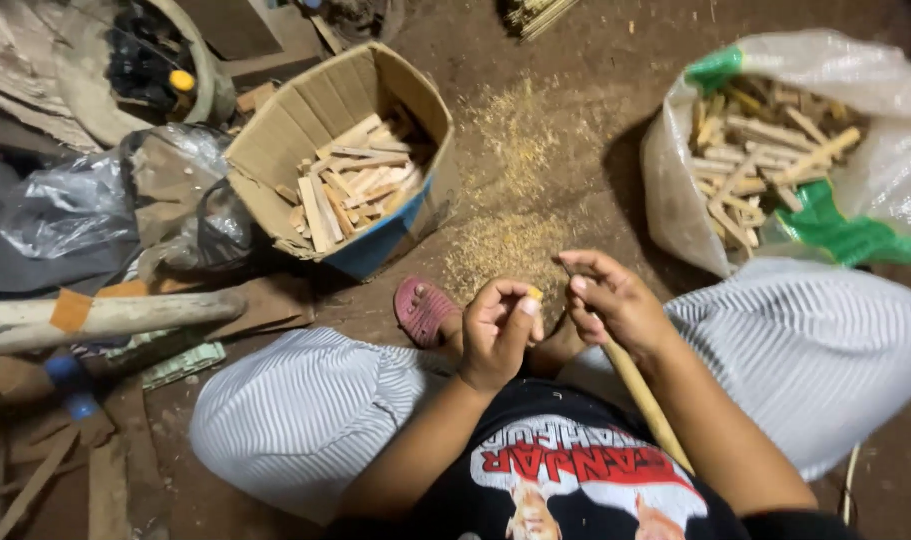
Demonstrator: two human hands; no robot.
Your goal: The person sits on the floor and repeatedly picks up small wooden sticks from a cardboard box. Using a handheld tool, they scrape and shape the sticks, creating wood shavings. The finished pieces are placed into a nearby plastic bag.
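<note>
My left hand (497,330) is closed around a small light wooden piece, whose tip shows at my thumb. Just to its right, my right hand (615,300) grips a long pale wooden stick (647,402) that runs down along my forearm toward my lap. Both hands hover above my crossed legs in striped trousers, close together but not touching. What the fingers hide of the small piece cannot be seen.
An open cardboard box (275,140) with several short wooden pieces stands at upper left. A clear plastic sack (675,190) of similar pieces sits at upper right. Sawdust (510,240) covers the dirt floor between them. A red sandal (423,310), a thick pole (125,315) and plastic bags lie left.
</note>
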